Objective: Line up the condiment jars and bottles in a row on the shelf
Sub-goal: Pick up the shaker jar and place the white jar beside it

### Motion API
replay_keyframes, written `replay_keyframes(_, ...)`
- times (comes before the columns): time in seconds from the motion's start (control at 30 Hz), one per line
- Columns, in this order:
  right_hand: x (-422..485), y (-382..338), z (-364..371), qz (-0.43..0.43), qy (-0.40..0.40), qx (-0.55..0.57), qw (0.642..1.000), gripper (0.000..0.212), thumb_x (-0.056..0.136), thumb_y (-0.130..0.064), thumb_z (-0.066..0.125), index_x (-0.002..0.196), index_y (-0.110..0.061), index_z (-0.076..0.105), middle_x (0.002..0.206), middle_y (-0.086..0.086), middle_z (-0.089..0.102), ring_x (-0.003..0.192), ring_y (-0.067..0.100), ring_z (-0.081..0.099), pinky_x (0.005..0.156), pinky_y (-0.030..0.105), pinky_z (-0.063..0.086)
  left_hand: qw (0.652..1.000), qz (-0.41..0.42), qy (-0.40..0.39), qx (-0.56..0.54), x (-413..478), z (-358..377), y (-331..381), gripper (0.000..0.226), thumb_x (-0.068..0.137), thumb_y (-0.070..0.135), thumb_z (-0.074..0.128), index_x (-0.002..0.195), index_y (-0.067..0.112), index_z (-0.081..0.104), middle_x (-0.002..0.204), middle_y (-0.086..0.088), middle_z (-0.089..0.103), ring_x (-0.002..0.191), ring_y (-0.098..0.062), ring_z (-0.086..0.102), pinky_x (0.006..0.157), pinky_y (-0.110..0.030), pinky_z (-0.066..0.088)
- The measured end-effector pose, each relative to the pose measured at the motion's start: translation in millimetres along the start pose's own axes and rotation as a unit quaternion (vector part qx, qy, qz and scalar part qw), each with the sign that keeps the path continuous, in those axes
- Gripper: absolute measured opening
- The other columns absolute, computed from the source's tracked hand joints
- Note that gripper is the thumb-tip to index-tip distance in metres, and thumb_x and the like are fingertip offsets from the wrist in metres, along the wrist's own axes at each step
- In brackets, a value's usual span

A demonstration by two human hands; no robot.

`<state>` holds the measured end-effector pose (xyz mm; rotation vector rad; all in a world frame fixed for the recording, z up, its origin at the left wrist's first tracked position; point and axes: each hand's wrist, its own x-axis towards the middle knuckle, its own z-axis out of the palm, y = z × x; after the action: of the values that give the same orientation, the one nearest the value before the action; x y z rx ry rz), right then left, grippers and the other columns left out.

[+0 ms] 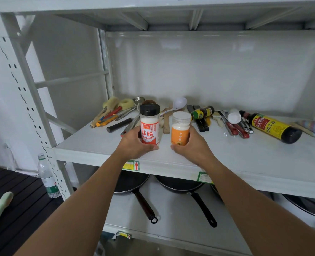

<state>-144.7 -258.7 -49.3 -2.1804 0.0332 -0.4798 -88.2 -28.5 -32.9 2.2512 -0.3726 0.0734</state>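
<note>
Near the shelf's (101, 145) front edge, our left hand (134, 143) grips the red jar (150, 126), right hand (193, 145) the orange jar (180, 129); we should set both upright, side by side, labels forward.

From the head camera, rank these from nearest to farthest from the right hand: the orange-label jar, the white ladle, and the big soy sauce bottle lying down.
1. Orange-label jar: held in the right hand.
2. White ladle: behind the jar, at the shelf's back.
3. Soy sauce bottle: lying far right.

Upright black-capped red-labelled jar of white powder (150, 124), beside it upright white-lidded orange-labelled jar (180, 128), large yellow-labelled dark sauce bottle (272, 126) lying right, small dark bottle (202, 113) lying behind, white metal shelf (227, 156)
</note>
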Motion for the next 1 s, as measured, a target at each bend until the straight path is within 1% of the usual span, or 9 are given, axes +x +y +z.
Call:
replay_keyframes(0.1, -0.3, -0.2, -0.8, 0.0, 0.0, 0.001, 1.0, 0.091, 0.075, -0.038, 0.092, 0.15, -0.031, 0.041, 0.142, -0.006, 0.056, 0.124, 0.014, 0.058, 0.094, 0.029, 0.048, 1.0, -0.002, 0.001, 0.002, 0.8, -0.2, -1.3, 0.093, 0.068, 0.05, 0.092, 0.147, 0.028, 0.049, 0.141, 0.002, 0.063, 0.129, -0.023, 0.061, 0.106, -0.044, 0.05)
replay_keyframes(0.23, -0.5, 0.4, -0.6, -0.001, -0.002, 0.003, 1.0, 0.092, 0.074, -0.04, 0.092, 0.15, -0.032, 0.041, 0.142, -0.006, 0.057, 0.126, 0.016, 0.059, 0.103, 0.04, 0.054, 1.0, -0.004, 0.002, 0.005, 1.1, -0.2, -2.0, 0.095, 0.066, 0.052, 0.093, 0.147, 0.028, 0.049, 0.141, 0.002, 0.062, 0.128, -0.023, 0.061, 0.106, -0.045, 0.051)
replay_keyframes(0.3, -0.5, 0.1, -0.7, -0.001, -0.004, 0.002, 1.0, 0.093, 0.075, -0.041, 0.092, 0.151, -0.033, 0.04, 0.143, -0.005, 0.057, 0.126, 0.016, 0.059, 0.105, 0.042, 0.053, 1.0, -0.003, 0.003, 0.004, 1.3, 0.0, -2.0, 0.095, 0.066, 0.052, 0.093, 0.147, 0.028, 0.049, 0.141, 0.002, 0.062, 0.127, -0.023, 0.061, 0.106, -0.045, 0.051)
replay_keyframes(0.43, -0.6, -0.5, -0.7, -0.001, -0.005, 0.002, 1.0, 0.093, 0.075, -0.04, 0.092, 0.151, -0.033, 0.04, 0.142, -0.006, 0.056, 0.125, 0.016, 0.059, 0.103, 0.039, 0.053, 1.0, -0.001, 0.003, 0.004, 1.7, -0.4, -2.3, 0.094, 0.066, 0.052, 0.093, 0.146, 0.028, 0.049, 0.14, 0.002, 0.063, 0.127, -0.021, 0.061, 0.104, -0.042, 0.05)
replay_keyframes(0.6, -0.5, -0.9, 0.4, 0.002, -0.006, -0.003, 1.0, 0.093, 0.075, -0.042, 0.092, 0.151, -0.035, 0.039, 0.144, -0.006, 0.055, 0.127, 0.017, 0.058, 0.105, 0.043, 0.054, 1.0, 0.006, 0.011, 0.006, 0.8, 0.9, -1.6, 0.093, 0.067, 0.051, 0.093, 0.146, 0.028, 0.049, 0.141, 0.002, 0.063, 0.127, -0.022, 0.061, 0.104, -0.041, 0.05)
replay_keyframes(0.87, -0.6, -1.1, 0.5, 0.006, -0.004, -0.004, 1.0, 0.095, 0.074, -0.043, 0.092, 0.152, -0.034, 0.039, 0.147, -0.006, 0.054, 0.13, 0.016, 0.057, 0.106, 0.042, 0.053, 1.0, 0.008, 0.015, 0.011, 0.1, 1.2, -0.4, 0.094, 0.068, 0.05, 0.092, 0.147, 0.028, 0.048, 0.143, 0.001, 0.062, 0.128, -0.023, 0.06, 0.104, -0.042, 0.05)
replay_keyframes(1.0, -1.1, -1.7, 0.1, 0.006, -0.005, -0.004, 1.0, 0.095, 0.075, -0.042, 0.091, 0.153, -0.033, 0.038, 0.148, -0.005, 0.053, 0.13, 0.016, 0.056, 0.103, 0.035, 0.051, 1.0, 0.009, 0.015, 0.01, 0.2, 1.5, 1.0, 0.094, 0.068, 0.049, 0.092, 0.147, 0.028, 0.047, 0.143, 0.001, 0.061, 0.128, -0.023, 0.06, 0.105, -0.042, 0.05)
